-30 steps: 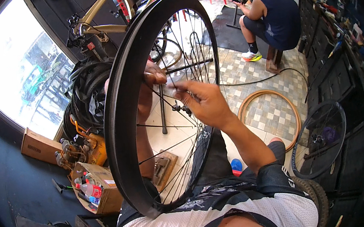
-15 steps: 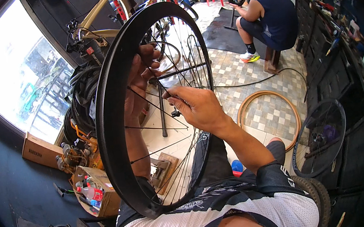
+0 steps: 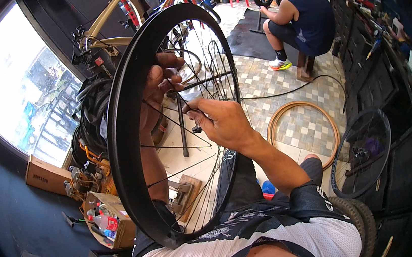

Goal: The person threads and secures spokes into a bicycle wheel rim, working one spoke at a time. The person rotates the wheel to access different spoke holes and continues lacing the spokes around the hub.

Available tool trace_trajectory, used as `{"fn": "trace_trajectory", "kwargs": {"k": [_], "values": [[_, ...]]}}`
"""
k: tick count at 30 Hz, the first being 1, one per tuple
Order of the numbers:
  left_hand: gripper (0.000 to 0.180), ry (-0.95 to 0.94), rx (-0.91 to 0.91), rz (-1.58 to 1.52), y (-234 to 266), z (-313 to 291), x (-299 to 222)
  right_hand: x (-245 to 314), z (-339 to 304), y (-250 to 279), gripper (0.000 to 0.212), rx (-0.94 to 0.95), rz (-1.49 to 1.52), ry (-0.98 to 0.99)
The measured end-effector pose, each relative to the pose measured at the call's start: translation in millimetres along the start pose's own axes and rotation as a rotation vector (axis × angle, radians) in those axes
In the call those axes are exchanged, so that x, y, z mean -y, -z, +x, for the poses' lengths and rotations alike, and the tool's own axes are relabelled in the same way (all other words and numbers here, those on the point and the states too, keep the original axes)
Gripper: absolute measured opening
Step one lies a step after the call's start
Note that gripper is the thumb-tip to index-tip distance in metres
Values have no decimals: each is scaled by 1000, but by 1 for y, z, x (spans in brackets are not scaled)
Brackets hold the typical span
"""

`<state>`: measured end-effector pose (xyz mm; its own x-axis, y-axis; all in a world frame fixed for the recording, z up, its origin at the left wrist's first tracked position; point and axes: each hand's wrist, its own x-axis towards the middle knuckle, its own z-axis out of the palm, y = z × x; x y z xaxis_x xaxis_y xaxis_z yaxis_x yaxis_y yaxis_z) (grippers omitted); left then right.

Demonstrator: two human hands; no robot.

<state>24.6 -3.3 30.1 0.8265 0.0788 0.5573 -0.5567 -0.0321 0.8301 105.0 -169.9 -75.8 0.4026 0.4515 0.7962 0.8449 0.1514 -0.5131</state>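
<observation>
A black deep-section bicycle rim (image 3: 126,153) stands tilted upright before me, its lower edge against my lap. Thin black spokes (image 3: 170,145) run inward from it. My left hand (image 3: 160,80) reaches through the rim's opening, fingers curled round one spoke close to the rim's inner side. Lower on what looks like the same spoke, my right hand (image 3: 218,123) pinches it between thumb and forefinger. A small black part (image 3: 196,129) shows just below the right fingertips; its kind is unclear.
A person (image 3: 307,15) sits on a low stool beside a bicycle wheel, back right. Tan hoop-shaped tyres (image 3: 336,136) and another wheel (image 3: 361,154) lie right. At left are a carton of bottles (image 3: 121,229), a yellow machine (image 3: 91,167) and a gold bike frame (image 3: 107,20).
Both hands keep their hold on the spoke, with only a slight shift of the left fingers. The seated person's raised hand has moved down a little. My view has shifted slightly.
</observation>
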Motion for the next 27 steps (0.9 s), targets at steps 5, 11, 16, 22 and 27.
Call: {"fn": "trace_trajectory", "kwargs": {"k": [5,11,16,22,27], "values": [[45,-15,-27,-54,4,1,4,5,0,3,20,5,-3,-26],[42,11,-29,-124,7,2,10,1,-1,3,18,-55,-9,23],[42,-75,-16,-221,7,8,28,2,-3,4,17,-48,-13,6],[39,52,23,-135,-2,5,3,7,-1,10,15,-9,-49,-39],[30,-26,-82,-180,-7,8,14,6,-3,9,15,-54,-54,-48]]}}
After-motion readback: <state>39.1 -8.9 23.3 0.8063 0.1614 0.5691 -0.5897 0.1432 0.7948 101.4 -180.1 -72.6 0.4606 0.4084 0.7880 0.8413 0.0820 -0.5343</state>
